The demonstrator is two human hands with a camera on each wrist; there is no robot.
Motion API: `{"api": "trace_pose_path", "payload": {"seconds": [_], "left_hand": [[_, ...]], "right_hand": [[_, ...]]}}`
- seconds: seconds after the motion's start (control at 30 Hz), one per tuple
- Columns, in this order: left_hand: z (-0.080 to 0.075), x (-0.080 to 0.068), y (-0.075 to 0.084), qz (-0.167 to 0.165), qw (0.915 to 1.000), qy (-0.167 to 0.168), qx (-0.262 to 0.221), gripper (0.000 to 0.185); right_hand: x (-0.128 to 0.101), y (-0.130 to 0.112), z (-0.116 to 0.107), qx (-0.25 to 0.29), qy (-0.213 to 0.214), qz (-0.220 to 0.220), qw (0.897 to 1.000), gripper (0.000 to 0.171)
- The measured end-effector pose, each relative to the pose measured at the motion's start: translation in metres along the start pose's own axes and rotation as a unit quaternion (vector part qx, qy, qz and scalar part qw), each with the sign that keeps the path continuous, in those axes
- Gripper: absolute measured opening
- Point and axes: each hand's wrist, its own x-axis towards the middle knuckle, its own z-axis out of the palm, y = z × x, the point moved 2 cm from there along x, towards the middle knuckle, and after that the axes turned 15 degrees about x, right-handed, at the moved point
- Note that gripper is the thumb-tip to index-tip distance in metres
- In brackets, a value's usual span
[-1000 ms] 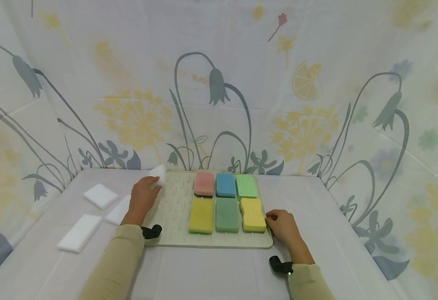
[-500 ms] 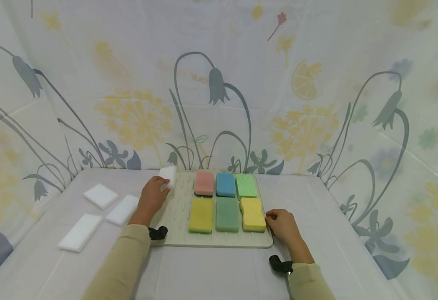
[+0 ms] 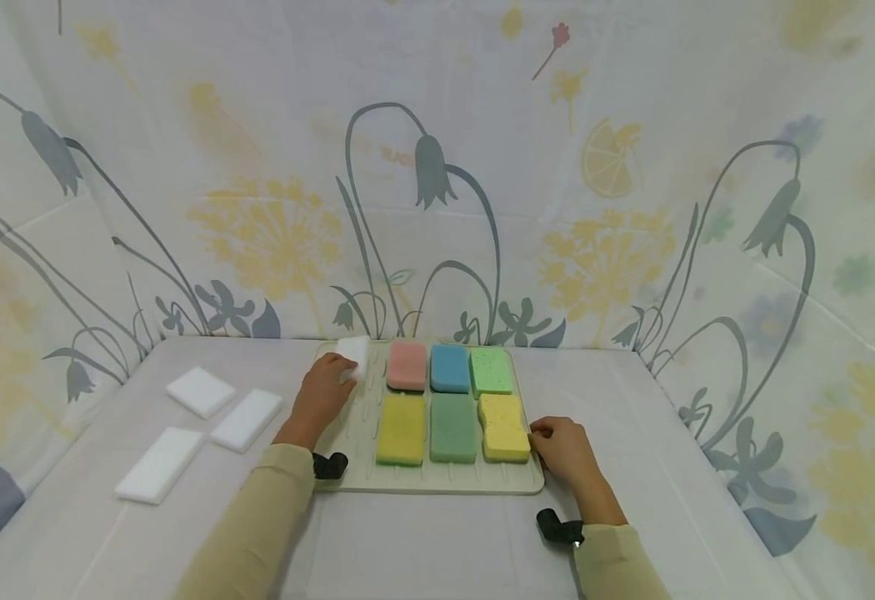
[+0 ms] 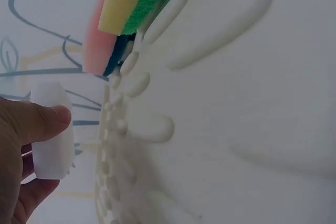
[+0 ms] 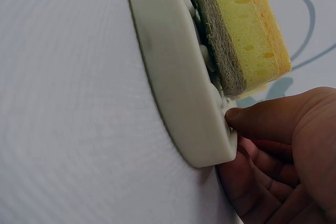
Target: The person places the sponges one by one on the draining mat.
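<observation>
My left hand (image 3: 321,396) pinches a white sponge (image 3: 353,357) between thumb and fingers above the far left part of a cream ridged tray (image 3: 362,477). In the left wrist view the white sponge (image 4: 53,153) is held on edge, apart from the ridges. My right hand (image 3: 563,452) pinches the tray's right rim (image 5: 218,148) between thumb and curled fingers. Two rows of sponges lie on the tray: pink (image 3: 407,365), blue (image 3: 449,368) and light green (image 3: 492,371) behind; yellow (image 3: 401,429), green (image 3: 453,428) and a wavy-sided yellow sponge (image 3: 503,428) in front.
Three more white sponges lie on the white-covered table to the tray's left: one at the back (image 3: 201,392), one nearer the tray (image 3: 246,419), and a longer one in front (image 3: 160,465). A flower-printed cloth (image 3: 437,250) rises behind the table.
My left hand has carried the white sponge rightward, from the tray's left edge to over its far left part, beside the pink sponge. My right hand keeps its place at the rim.
</observation>
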Motion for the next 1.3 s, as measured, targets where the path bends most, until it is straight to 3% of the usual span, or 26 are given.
{"api": "trace_pose_path", "payload": {"seconds": [0.27, 0.57, 1.3], "left_hand": [[0.01, 0.003, 0.007, 0.012, 0.9998, -0.016, -0.007, 0.025], [0.015, 0.006, 0.015, 0.017, 0.9991, -0.033, 0.021, 0.022], [0.025, 0.011, 0.018, 0.026, 0.9958, -0.077, 0.043, 0.021]], "right_hand": [[0.0, 0.0, 0.0, -0.017, 0.005, -0.013, 1.0, 0.027], [0.0, -0.001, -0.002, -0.011, 0.003, -0.005, 1.0, 0.027], [-0.002, -0.003, -0.002, -0.005, 0.001, 0.001, 1.0, 0.027]]}}
